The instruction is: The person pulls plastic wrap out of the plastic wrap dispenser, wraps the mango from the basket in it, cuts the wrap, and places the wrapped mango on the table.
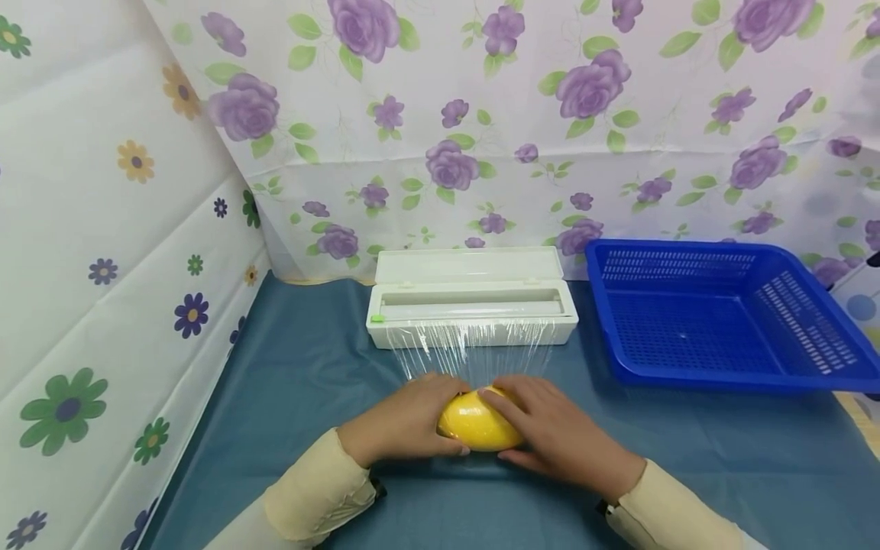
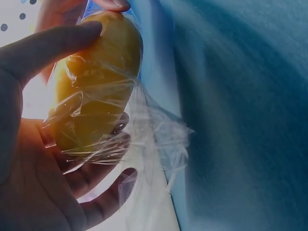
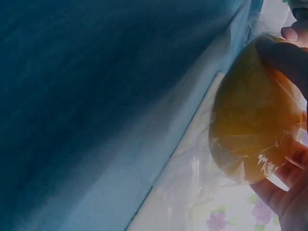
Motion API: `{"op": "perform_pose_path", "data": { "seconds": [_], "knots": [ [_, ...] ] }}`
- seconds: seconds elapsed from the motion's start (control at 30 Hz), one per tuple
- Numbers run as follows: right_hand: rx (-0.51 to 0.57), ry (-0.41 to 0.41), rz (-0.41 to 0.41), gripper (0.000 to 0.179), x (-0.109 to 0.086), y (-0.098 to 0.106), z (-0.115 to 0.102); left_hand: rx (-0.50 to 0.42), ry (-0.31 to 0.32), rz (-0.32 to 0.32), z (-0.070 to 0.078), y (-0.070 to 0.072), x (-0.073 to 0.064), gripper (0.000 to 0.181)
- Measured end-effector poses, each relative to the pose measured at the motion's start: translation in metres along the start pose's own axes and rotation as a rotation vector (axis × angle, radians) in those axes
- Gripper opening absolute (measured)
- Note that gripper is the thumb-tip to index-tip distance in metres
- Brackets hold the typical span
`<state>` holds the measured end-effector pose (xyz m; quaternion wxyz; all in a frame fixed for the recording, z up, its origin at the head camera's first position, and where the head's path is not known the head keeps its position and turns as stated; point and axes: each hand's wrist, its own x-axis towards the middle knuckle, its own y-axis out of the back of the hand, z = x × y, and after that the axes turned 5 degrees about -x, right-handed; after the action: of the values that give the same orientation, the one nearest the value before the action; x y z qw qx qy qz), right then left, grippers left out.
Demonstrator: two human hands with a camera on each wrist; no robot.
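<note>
A yellow mango [image 1: 479, 422] is held between both hands above the table, with clear cling film [image 1: 467, 355] stretched from it back to a white dispenser box [image 1: 470, 266]. My left hand [image 1: 404, 422] grips its left end, and my right hand [image 1: 560, 429] grips the right end. In the left wrist view, creased film wraps the mango [image 2: 103, 72] and hangs off one side in a bunch. Up close in the right wrist view, the mango [image 3: 250, 106] also shows film over its skin, with the thumb laid across it.
The dispenser's lid stands open at the back, and a film roll [image 1: 470, 309] lies inside. To the right sits a blue plastic basket [image 1: 687, 328]. A dark teal cloth [image 1: 296, 428] covers the table. Flowered sheets [image 1: 412, 99] hang behind and at the left.
</note>
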<state>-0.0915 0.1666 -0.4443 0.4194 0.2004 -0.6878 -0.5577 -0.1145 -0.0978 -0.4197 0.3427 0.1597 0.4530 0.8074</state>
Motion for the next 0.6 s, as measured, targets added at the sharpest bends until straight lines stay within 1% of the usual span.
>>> {"op": "perform_pose_path", "data": {
  "seconds": [0.1,0.17,0.37,0.5,0.6],
  "knots": [
    [0.014,-0.013,-0.018,0.086,0.003,-0.002,0.003,0.014,-0.002,0.003,-0.002,-0.001,0.002,0.066],
    [0.036,-0.027,-0.029,0.082,0.007,-0.001,0.004,0.010,0.008,0.001,-0.003,-0.001,0.003,0.066],
    [0.087,-0.067,-0.073,0.077,0.015,0.000,0.009,-0.007,0.065,-0.028,-0.007,-0.002,0.006,0.067],
    [0.105,-0.073,-0.100,0.076,0.020,-0.002,0.014,0.005,0.100,-0.042,-0.010,-0.003,0.008,0.078],
    [0.125,-0.079,-0.128,0.074,0.024,-0.003,0.017,-0.021,0.148,-0.041,-0.012,-0.004,0.011,0.091]
  ]
}}
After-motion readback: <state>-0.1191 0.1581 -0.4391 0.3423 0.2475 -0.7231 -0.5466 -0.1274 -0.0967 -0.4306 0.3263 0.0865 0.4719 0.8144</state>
